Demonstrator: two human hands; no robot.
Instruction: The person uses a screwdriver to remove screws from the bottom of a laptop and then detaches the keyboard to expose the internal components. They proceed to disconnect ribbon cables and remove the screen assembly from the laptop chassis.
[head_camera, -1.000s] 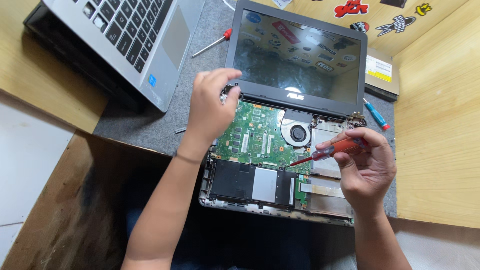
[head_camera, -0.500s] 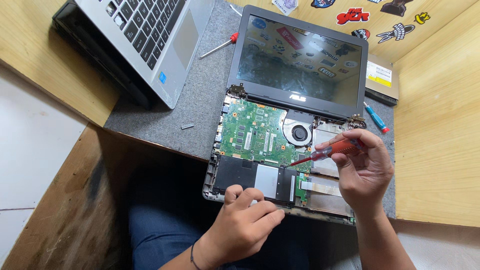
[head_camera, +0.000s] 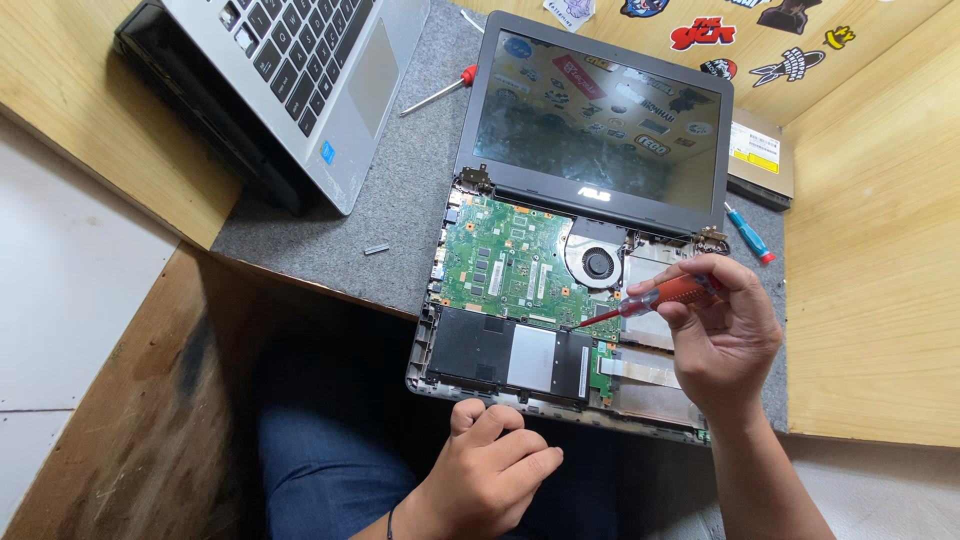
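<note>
Fingers of the right hand (head_camera: 725, 335) are pinched around a red screwdriver (head_camera: 660, 297), its tip set on the green board (head_camera: 500, 265) of the opened laptop (head_camera: 560, 300). Left-hand fingers (head_camera: 500, 445) are curled at the laptop's near edge, holding nothing. The laptop overhangs the counter (head_camera: 390, 200), so the driver is best kept upright. Open counter lies left of the fingers.

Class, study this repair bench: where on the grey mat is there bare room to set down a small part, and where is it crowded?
Free: the grey mat between the silver laptop and the opened laptop, holding only a red-handled screwdriver and a small metal piece. Crowded: the right side, around the right hand, its screwdriver and the blue screwdriver.
</note>
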